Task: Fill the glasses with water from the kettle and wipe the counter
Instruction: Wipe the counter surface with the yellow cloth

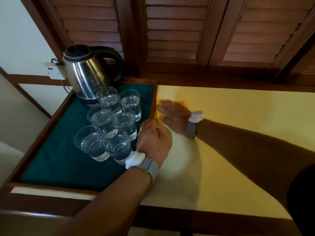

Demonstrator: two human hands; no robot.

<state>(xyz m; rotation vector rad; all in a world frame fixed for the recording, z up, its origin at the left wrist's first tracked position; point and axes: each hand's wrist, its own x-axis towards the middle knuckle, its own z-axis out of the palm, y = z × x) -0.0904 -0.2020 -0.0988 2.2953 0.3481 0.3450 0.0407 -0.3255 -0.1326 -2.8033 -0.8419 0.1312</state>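
Observation:
Several clear glasses (117, 143) holding water stand in pairs on a wooden tray (40, 133) with a green lining. A steel kettle (85, 74) with a black handle stands at the tray's far end behind them. My right hand (173, 114) lies flat, fingers together, on a yellow cloth (185, 103) on the pale yellow counter (238, 116), right beside the tray's right rim. My left hand (153, 140) is curled over that rim, gripping the tray's edge next to the nearest glasses.
Brown louvred wooden shutters (179, 31) rise behind the counter. A white wall socket (54, 70) with a plug and cord sits left of the kettle. A dark wooden edge (204, 217) borders the counter's near side.

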